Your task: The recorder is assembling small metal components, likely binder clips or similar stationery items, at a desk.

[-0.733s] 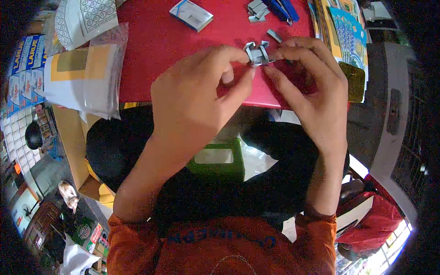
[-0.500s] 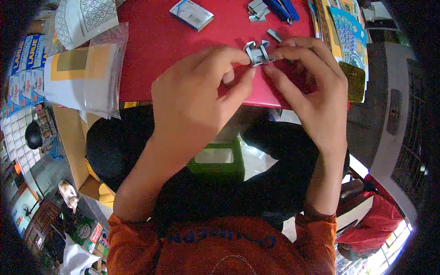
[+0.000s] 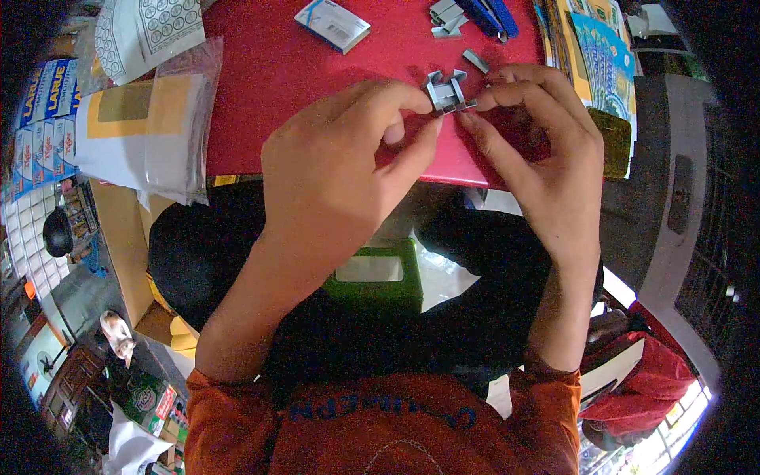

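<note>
A small silvery structure of interlocked staple strips (image 3: pixel 446 93) sits over the near part of the red tabletop, with upright pieces at its corners. My left hand (image 3: pixel 336 154) is closed, index finger and thumb pinching its left side. My right hand (image 3: pixel 546 134) is at its right side, thumb and index finger closed on a short strip of staples (image 3: pixel 471 104) that touches or nearly touches the structure. A loose staple strip (image 3: pixel 476 61) lies just beyond my right fingers. Several more staple strips (image 3: pixel 447 16) lie farther back beside a blue stapler (image 3: pixel 491 16).
On the red table (image 3: pixel 261 71) lies a small white and blue box (image 3: pixel 332 25). Papers in a clear plastic sleeve (image 3: pixel 150 131) overhang the left edge. Booklets (image 3: pixel 602 59) are stacked at the right. Below, between my legs, stands a green plastic stool (image 3: pixel 376 293).
My right fingertips have shifted slightly right and nearer to me, with the short strip. The structure has turned a little; my left hand is nearly still.
</note>
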A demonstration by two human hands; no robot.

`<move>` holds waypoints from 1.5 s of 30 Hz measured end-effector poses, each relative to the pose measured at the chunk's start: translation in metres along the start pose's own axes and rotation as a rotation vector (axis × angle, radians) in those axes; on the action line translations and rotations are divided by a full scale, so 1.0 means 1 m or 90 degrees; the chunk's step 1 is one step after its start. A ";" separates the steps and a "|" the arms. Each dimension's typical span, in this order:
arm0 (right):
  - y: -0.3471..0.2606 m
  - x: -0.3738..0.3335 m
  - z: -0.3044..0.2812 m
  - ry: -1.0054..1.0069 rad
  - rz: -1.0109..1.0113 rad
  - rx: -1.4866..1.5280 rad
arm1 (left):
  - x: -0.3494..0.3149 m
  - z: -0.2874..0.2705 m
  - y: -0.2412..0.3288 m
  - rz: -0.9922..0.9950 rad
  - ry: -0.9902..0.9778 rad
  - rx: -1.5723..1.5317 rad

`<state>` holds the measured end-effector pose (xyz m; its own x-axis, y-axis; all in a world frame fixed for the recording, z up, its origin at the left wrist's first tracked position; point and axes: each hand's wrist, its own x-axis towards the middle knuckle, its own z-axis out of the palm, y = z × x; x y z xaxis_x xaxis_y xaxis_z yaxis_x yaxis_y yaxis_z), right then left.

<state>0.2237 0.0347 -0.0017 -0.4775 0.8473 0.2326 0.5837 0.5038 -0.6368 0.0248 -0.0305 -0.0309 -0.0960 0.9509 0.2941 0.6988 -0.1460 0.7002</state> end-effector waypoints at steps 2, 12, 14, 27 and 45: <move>0.000 0.000 0.000 0.000 0.007 0.007 | 0.000 0.000 0.000 -0.002 -0.005 -0.010; 0.002 0.000 -0.002 -0.005 -0.037 -0.021 | 0.000 -0.001 0.000 0.005 -0.003 -0.007; -0.001 0.000 -0.005 -0.012 -0.014 -0.013 | 0.001 -0.003 0.001 -0.012 -0.025 -0.002; 0.002 0.001 -0.023 0.006 -0.008 -0.171 | 0.001 -0.009 0.002 0.008 -0.006 -0.017; -0.020 -0.003 -0.032 -0.030 -0.047 0.156 | 0.012 -0.021 0.009 0.175 0.017 -0.149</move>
<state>0.2347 0.0276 0.0340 -0.5463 0.7978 0.2551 0.3721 0.5040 -0.7794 0.0153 -0.0259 -0.0070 0.0519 0.8606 0.5066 0.5204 -0.4563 0.7218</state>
